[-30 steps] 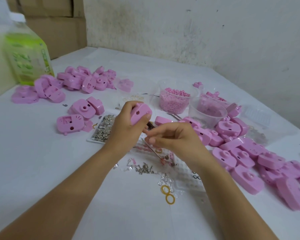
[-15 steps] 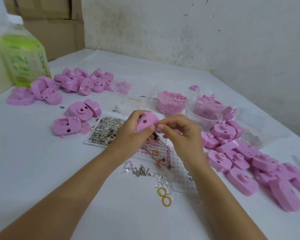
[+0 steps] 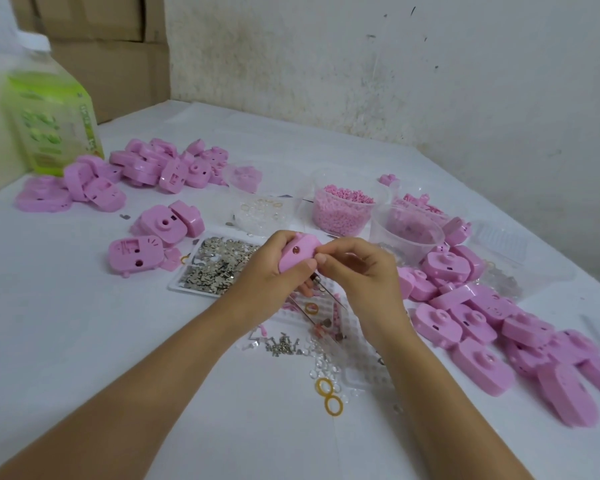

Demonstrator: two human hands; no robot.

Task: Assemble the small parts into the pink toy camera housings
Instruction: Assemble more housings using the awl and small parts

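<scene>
My left hand (image 3: 269,271) grips a pink toy camera housing (image 3: 297,256) just above the table's middle, thumb along its lower edge. My right hand (image 3: 357,271) meets it from the right, fingertips pinched against the housing's right side, and it also holds thin metal tweezers (image 3: 328,292) that point down and right beneath the palm. Any small part between the fingertips is too tiny to make out. Under my hands lie a white tray of small silver metal pieces (image 3: 212,268), a clear gridded tray (image 3: 354,327), loose screws (image 3: 284,342) and yellow rings (image 3: 329,396).
Pink housings are heaped at the right (image 3: 499,327) and back left (image 3: 160,168), with two more (image 3: 153,237) left of the silver tray. Clear tubs hold pink pellets (image 3: 342,211) and pink parts (image 3: 406,230). A green-labelled bottle (image 3: 49,123) stands far left; a wall rises behind.
My right hand has risen from below the housing and closed its fingertips onto the housing's right side. The left hand has turned the housing slightly, and the view has shifted a little.
</scene>
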